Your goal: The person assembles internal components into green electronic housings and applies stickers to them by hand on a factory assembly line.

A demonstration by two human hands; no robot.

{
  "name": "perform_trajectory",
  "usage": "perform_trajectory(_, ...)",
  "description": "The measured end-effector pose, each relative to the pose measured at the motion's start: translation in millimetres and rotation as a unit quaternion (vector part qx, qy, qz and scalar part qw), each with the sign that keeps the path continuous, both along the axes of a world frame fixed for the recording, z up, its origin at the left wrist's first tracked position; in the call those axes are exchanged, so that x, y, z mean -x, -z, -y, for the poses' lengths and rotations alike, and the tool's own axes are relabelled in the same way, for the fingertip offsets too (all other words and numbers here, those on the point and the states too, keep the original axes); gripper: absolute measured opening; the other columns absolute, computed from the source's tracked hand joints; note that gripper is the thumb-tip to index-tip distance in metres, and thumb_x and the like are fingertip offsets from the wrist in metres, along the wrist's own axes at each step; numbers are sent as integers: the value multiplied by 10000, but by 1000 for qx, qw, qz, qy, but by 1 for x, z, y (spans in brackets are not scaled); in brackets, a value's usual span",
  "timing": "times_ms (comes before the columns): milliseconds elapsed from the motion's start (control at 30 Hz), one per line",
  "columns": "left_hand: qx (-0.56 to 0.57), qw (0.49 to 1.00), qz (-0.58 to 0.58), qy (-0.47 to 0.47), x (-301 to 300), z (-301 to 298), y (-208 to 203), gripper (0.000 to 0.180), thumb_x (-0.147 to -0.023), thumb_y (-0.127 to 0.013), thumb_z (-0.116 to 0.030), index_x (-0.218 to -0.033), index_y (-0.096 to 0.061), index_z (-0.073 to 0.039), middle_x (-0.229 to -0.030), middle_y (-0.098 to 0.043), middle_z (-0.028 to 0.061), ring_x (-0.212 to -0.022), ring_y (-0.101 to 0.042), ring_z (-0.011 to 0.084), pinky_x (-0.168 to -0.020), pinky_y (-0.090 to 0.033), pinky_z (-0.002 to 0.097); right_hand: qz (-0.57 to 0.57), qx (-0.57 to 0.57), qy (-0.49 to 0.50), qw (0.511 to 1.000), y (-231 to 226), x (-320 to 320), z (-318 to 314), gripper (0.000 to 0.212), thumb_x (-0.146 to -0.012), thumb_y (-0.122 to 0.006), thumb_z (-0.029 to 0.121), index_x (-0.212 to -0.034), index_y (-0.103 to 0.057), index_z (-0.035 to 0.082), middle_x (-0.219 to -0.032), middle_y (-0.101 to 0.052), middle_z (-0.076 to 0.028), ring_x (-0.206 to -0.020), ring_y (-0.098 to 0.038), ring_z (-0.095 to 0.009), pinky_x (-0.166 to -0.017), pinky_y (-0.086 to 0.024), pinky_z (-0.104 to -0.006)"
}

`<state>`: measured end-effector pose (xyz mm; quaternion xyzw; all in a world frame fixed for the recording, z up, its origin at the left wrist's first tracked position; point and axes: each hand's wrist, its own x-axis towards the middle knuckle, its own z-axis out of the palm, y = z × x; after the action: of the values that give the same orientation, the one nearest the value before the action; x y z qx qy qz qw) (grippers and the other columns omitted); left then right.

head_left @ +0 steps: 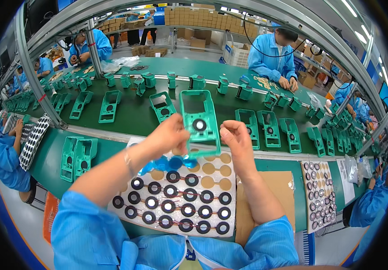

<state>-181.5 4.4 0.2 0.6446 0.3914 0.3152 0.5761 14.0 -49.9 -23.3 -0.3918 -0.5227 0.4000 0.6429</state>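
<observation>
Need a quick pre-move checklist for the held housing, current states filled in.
1. Left hand grip on housing: ok, holds its left side.
2. Right hand grip: cannot tell if it holds anything; it is near the housing's right edge.
3. Speaker in housing: ok, present.
4. Speaker fully seated: cannot tell.
5. Other speakers on white sheet: ok, several rows.

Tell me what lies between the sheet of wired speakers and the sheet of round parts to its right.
Head view: brown cardboard sheet, partly hidden by the right forearm, then green tabletop.
</observation>
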Motion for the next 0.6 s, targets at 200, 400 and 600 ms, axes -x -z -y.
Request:
perform_trajectory(200, 54, 992, -105, -35, -65, -112, 46, 87, -783, -571, -67, -817, -542, 8, -714, -504, 48, -588, -526, 155, -528, -531, 307, 200, -2, -39, 979, 1, 2, 5, 99, -813, -600, 88, -890, -567, 37, -798, -549, -15, -725, -480, -100, -683, -421, -229)
perform_trajectory(400, -14, 974, -226, -9, -61, -129, 54, 194, -780, -629, -139, -881, -582, 20, -750, -578, 112, -654, -582, 184, -569, -521, 312, 519, -108, -146, 835, 22, 24, 15, 121, -770, -629, 157, -839, -610, 60, -837, -568, -83, -840, -510, -257, -781, -416, -361)
perform_trajectory(600, -300, 897, -288, 149, 11, -34, 2, 251, -775, -622, -147, -998, -605, -33, -913, -631, 128, -831, -611, 251, -731, -485, 345, 645, -172, -115, 735, 24, 28, 21, 95, -713, -565, 84, -781, -597, 26, -852, -563, -107, -861, -524, -292, -779, -444, -371)
